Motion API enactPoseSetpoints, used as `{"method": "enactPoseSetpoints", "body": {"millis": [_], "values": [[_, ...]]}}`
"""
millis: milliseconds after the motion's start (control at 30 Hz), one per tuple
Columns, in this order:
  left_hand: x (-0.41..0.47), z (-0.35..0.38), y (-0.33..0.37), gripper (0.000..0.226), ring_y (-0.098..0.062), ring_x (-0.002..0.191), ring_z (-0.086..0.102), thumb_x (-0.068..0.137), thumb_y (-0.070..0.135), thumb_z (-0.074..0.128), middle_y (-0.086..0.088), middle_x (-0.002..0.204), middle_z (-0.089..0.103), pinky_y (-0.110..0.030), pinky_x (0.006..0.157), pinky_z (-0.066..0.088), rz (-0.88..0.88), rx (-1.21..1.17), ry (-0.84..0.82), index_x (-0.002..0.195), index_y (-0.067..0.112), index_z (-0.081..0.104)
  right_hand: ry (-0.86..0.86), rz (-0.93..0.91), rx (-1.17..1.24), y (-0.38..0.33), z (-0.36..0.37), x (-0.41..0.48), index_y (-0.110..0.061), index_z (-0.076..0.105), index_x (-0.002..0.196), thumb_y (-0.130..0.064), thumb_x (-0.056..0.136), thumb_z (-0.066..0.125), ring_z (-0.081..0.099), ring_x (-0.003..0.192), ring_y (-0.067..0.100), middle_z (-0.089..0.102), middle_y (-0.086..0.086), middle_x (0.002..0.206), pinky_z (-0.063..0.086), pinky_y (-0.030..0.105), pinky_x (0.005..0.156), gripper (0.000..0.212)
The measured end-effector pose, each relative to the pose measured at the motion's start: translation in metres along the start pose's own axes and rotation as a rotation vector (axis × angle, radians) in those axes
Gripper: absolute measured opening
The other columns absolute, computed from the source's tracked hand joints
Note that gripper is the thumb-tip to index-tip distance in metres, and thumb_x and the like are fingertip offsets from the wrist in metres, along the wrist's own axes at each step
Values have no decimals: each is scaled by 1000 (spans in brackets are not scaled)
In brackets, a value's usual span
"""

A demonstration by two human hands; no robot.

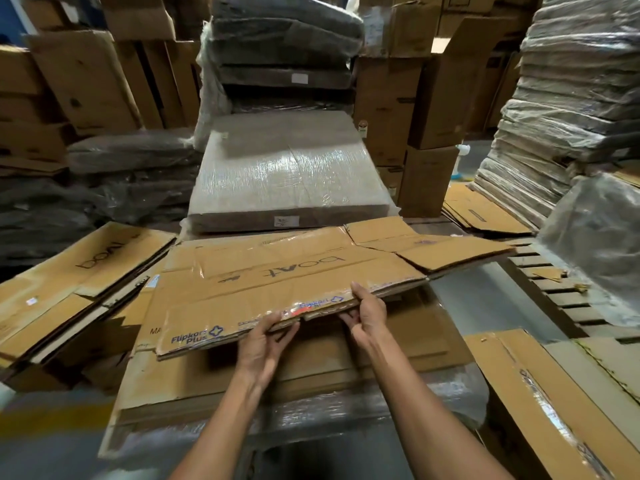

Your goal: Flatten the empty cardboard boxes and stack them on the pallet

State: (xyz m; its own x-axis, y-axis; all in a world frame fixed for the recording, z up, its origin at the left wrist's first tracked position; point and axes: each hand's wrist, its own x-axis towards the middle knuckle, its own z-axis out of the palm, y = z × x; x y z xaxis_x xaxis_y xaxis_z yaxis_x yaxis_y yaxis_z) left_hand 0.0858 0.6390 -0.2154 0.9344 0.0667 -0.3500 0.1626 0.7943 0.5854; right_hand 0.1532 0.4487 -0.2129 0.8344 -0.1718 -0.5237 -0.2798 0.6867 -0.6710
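Observation:
A flattened brown cardboard box (277, 282) with "boAt" print and Flipkart Plus tape hangs level in front of me. My left hand (263, 344) grips its near edge, thumb on top and fingers underneath. My right hand (369, 313) pinches the same edge a little to the right. Below it lies a stack of flattened cardboard (166, 379) on a plastic-wrapped bundle. A wooden pallet (554, 292) shows its slats at the right.
Another flattened boAt box (76, 271) lies at the left, and taped flat cardboard (554, 393) at the lower right. A shrink-wrapped bundle (287, 174) sits straight ahead. Wrapped stacks (571, 98) and upright boxes (429, 181) crowd the back and right.

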Motion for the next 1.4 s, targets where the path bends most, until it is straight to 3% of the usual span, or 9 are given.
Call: {"method": "enactPoseSetpoints", "body": {"millis": [167, 433, 667, 800, 900, 1000, 1133, 1267, 1400], "values": [[7, -41, 37, 43, -18, 63, 73, 94, -4, 58, -6, 66, 70, -35, 61, 63, 94, 44, 163, 54, 8, 71, 53, 5, 89, -15, -35, 5, -14, 57, 131, -32, 98, 65, 56, 122, 40, 59, 18, 131, 56, 49, 76, 38], [7, -108, 54, 15, -17, 57, 71, 95, 0, 60, -5, 66, 71, -28, 59, 62, 85, 27, 343, 83, 9, 58, 176, -5, -36, -10, -94, 1, -12, 58, 119, -17, 99, 65, 66, 100, 36, 68, 16, 106, 63, 47, 55, 22], [10, -140, 34, 9, -21, 64, 74, 96, 0, 60, -12, 92, 69, -36, 60, 63, 21, 9, 421, 90, 5, 57, 276, 12, 39, 20, -113, 9, -3, 55, 124, -5, 96, 66, 56, 123, 41, 64, 14, 106, 48, 71, 95, 30], [20, -142, 32, 7, -20, 57, 73, 99, -1, 56, -11, 84, 74, -35, 50, 61, -32, 60, 479, 93, 0, 58, 239, 63, 50, 13, -105, 26, -8, 54, 104, -8, 100, 60, 56, 120, 42, 60, 23, 129, 45, 73, 97, 6], [23, -139, 34, 6, -18, 53, 72, 97, 4, 62, -11, 75, 74, -30, 50, 60, -78, 157, 538, 93, -1, 60, 239, 109, 21, 6, -104, 44, -6, 53, 117, -7, 104, 54, 56, 123, 44, 58, 24, 133, 45, 74, 97, 13], [25, -143, 33, 17, -15, 44, 68, 94, 14, 67, -13, 71, 71, -21, 42, 55, -131, 338, 605, 89, 0, 61, 251, 169, -83, 8, -106, 49, 0, 51, 103, 5, 103, 45, 58, 117, 43, 57, 28, 130, 46, 68, 102, 8], [22, -145, 18, 40, -14, 46, 67, 104, 37, 54, -6, 59, 72, -17, 34, 46, -237, 653, 536, 93, 1, 66, 308, 191, -267, 22, -115, 42, 1, 54, 97, 5, 100, 47, 61, 114, 39, 58, 27, 123, 56, 56, 93, 8], [25, -110, -7, 33, -18, 62, 63, 105, 29, 53, -6, 68, 74, -17, 43, 49, -210, 867, 416, 91, 5, 72, 380, 102, -399, 24, -124, 32, -4, 56, 97, -2, 100, 47, 59, 76, 25, 58, 16, 93, 58, 40, 72, 10], [34, -64, -47, 26, -23, 76, 68, 104, 23, 55, -12, 88, 76, -32, 72, 58, -199, 982, 171, 98, 4, 72, 456, -83, -577, 5, -147, 17, -8, 61, 85, -4, 91, 50, 62, 64, 24, 66, 13, 86, 52, 34, 57, 13]]}}
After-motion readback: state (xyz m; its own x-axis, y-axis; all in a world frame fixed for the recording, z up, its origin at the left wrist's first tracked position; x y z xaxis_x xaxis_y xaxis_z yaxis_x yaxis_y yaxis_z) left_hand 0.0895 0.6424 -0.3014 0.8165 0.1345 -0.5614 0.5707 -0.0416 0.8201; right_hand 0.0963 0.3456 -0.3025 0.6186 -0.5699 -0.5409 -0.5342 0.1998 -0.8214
